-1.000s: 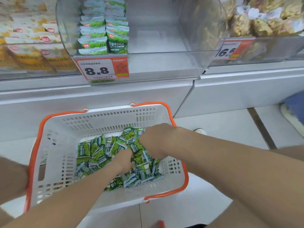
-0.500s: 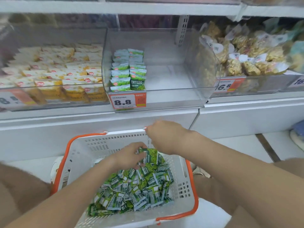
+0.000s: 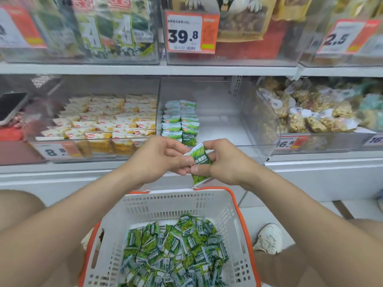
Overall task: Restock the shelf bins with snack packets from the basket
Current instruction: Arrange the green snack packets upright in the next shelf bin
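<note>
Both hands are raised in front of the clear shelf bin point(image 3: 257, 112). My right hand point(image 3: 222, 160) grips green snack packets point(image 3: 200, 162), and my left hand point(image 3: 159, 157) pinches their left edge. How many packets are in the bunch is hidden by the fingers. Below the hands stands a white basket point(image 3: 145, 206) with orange handles, holding several loose green packets point(image 3: 174, 251). Two short rows of the same green packets point(image 3: 180, 121) lie at the bin's left side; the rest of the bin floor is bare.
A bin of yellow-white packets point(image 3: 103, 121) sits to the left and a bin of bagged brown snacks point(image 3: 310, 112) to the right. Upper-shelf bins carry price tags point(image 3: 190, 32). My shoe point(image 3: 268, 238) rests on the floor right of the basket.
Both hands rose out of the basket to bin height with green packets between them. The view tilted upward, revealing the upper shelf.
</note>
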Motion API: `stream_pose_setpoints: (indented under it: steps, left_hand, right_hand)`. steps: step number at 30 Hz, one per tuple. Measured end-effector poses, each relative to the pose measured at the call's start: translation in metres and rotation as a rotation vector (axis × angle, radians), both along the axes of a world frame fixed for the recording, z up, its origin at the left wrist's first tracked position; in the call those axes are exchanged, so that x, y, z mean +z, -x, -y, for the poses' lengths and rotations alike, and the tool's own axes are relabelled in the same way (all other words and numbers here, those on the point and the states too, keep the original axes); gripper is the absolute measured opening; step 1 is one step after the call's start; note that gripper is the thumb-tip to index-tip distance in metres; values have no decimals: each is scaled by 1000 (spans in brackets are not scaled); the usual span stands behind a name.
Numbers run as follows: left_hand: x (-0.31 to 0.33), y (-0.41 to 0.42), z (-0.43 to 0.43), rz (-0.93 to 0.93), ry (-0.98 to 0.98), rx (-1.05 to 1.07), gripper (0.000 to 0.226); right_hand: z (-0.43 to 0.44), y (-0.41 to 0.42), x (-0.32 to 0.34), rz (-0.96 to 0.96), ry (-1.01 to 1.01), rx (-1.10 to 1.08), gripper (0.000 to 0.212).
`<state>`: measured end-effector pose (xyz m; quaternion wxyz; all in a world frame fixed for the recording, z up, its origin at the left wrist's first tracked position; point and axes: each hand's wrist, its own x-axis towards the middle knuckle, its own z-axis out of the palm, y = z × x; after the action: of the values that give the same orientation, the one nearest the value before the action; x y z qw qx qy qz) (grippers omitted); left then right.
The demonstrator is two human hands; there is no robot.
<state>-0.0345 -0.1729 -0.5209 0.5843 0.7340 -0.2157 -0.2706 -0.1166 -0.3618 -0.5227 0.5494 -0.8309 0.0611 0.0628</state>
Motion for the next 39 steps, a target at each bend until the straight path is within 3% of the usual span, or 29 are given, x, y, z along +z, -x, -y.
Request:
stream_pose_setpoints:
  steps: [7, 9, 12, 15, 18, 20, 23, 30, 39]
  left_hand:
    - [22, -15, -3, 108, 36, 44, 7]
    - [26, -24, -3, 320, -19, 72, 11]
    - [27, -41, -4, 863, -215, 139, 15]
    - [16, -59, -2, 1103, -336, 111, 13]
    - [-1, -72, 2, 1129, -502, 103, 25]
    - [-10, -76, 5, 1118, -566, 85, 32]
    - [-16, -81, 8, 1189, -711, 58, 38]
    - [-15, -76, 12, 1230, -824, 44, 33]
    - [-16, -76, 7, 1261, -825, 33, 32]
  right_hand:
    - [1, -11, 25, 7, -125, 56, 35]
    - [2, -15, 33, 4, -171, 53, 34]
    - [10, -33, 40, 38, -164, -71, 33]
    - [28, -62, 30, 106, 111, -246, 33]
    - [35, -85, 18, 128, 529, -254, 36]
    - [31, -98, 10, 60, 689, -154, 48]
    - [21, -114, -2, -36, 733, -49, 57]
    - [16, -138, -14, -10, 787, -151, 81]
    - [16, -141, -21, -9, 768, -141, 54]
